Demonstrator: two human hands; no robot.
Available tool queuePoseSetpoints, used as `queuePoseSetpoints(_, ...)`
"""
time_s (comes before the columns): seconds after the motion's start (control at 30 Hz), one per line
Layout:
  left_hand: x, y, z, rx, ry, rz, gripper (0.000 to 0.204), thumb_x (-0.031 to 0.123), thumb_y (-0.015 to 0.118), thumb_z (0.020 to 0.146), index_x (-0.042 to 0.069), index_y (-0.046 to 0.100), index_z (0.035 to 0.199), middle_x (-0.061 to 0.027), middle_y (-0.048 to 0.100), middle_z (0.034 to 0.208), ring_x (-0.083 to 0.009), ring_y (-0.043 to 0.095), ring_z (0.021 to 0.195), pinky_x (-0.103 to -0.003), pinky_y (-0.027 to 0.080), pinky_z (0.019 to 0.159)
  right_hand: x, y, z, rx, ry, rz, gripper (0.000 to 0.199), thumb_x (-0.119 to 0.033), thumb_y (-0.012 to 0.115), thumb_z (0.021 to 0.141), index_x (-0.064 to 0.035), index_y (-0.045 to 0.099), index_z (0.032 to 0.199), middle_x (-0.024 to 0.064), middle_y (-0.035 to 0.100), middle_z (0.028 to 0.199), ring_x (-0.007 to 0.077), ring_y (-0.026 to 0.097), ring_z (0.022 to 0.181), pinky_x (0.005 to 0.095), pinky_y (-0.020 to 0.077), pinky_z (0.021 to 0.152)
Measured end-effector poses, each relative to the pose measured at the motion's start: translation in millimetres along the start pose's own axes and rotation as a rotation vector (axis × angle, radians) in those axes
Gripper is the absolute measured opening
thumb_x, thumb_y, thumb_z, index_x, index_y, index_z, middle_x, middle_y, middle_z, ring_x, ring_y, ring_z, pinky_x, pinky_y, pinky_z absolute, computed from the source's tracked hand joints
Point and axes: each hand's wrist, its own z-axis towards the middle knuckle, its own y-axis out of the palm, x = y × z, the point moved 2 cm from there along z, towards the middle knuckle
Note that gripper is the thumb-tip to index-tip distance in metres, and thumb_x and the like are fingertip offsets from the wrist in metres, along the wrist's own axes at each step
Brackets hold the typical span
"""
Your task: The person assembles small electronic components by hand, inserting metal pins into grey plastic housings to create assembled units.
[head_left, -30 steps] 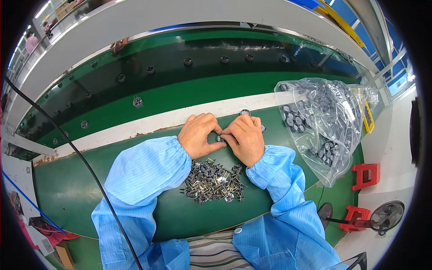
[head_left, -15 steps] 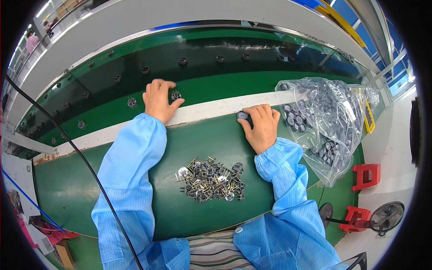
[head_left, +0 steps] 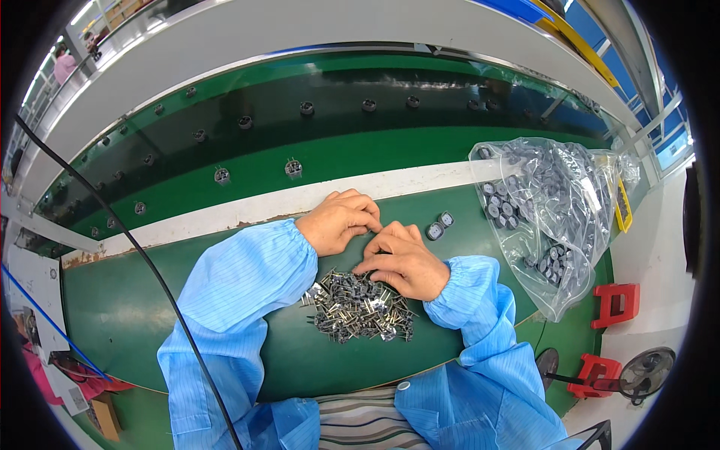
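Observation:
Both my hands meet over the green tabletop [head_left: 165, 300], just behind a pile of small parts with metal pins [head_left: 360, 309]. My left hand [head_left: 341, 223] has its fingers curled together; what they hold, if anything, is hidden. At the back edge of the pile, my right hand [head_left: 405, 261] is closed, its fingertips down by the pins and its index finger close to the left fingertips. I cannot make out what it grips. Two small dark grey round caps, a rear cap [head_left: 446, 219] and a front cap [head_left: 434, 231], lie beyond my right hand.
A clear plastic bag [head_left: 551, 247] of grey caps lies at the right. Behind a white rail [head_left: 420, 180] runs a green conveyor belt [head_left: 360, 146] bearing spaced parts, including a pinned part [head_left: 293, 168]. A black cable [head_left: 127, 251] crosses the left side. Red stools [head_left: 616, 304] stand right.
My left hand has left the pinned part on the belt and come right and nearer. My right hand has moved left to the pile; the cap at its fingertips is no longer visible there.

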Motion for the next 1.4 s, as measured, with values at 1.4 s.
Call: queuePoseSetpoints(1.4, 9, 11, 3, 0.172, -0.227, 0.15, 0.038, 0.03, 0.092, 0.072, 0.013, 0.069, 0.097, -0.0024, 0.064, 0.099, -0.0247, 0.062, 0.101, -0.042, 0.043, 0.089, 18, -6, 24, 0.496, 0.097, -0.455, 0.017, -0.013, 0.083, 0.076, -0.0124, 0.07, 0.087, -0.0016, 0.061, 0.09, 0.0225, 0.057, 0.098, 0.0444, 0.0344, 0.09)
